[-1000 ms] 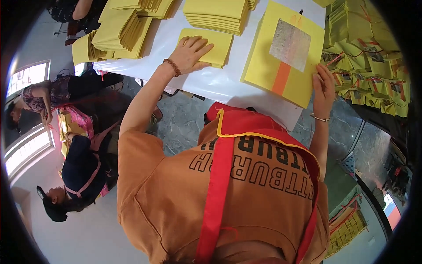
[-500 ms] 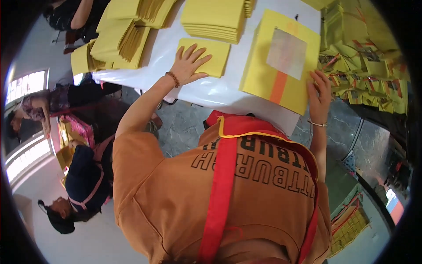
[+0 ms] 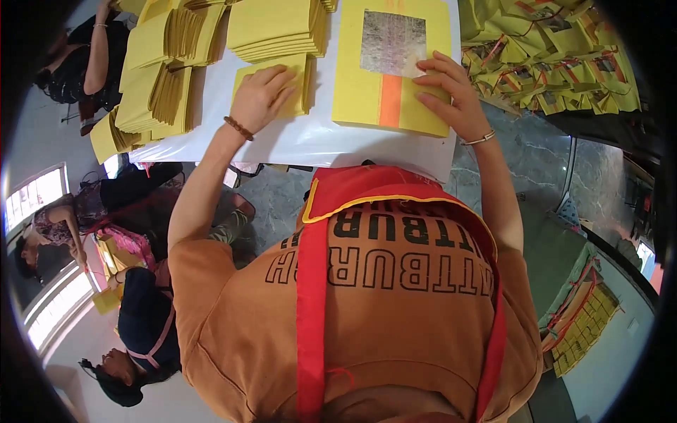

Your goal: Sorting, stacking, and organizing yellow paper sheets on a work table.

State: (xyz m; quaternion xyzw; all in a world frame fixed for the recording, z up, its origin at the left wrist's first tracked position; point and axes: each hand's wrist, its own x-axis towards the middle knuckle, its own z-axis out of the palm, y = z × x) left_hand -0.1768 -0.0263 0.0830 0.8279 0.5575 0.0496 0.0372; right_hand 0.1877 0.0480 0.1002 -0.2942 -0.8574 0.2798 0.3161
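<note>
My left hand (image 3: 262, 99) rests on a small yellow folded-paper packet (image 3: 300, 88), its fingers loosely bent over the top and not gripping. To the right, a large flat stack of yellow paper (image 3: 356, 99) lies on the table, with a dark greyish printed patch (image 3: 393, 42) and an orange strip (image 3: 390, 101) below it. Over this stack's right side my right hand (image 3: 455, 95) is open, fingers apart. Its fingertips reach the patch's lower right corner; whether they press on it I cannot tell.
The white-covered table (image 3: 211, 144) also bears a neat yellow packet pile (image 3: 275, 32) and fanned yellow bundles (image 3: 151, 92). Many yellow paper bundles with orange bands (image 3: 557, 63) lie at the right. A seated person (image 3: 144, 317) and others are at the left.
The view has shifted, with the table things now further left. My right hand has moved from the large stack's right edge onto its top. My left hand's spread fingers have bent over the packet.
</note>
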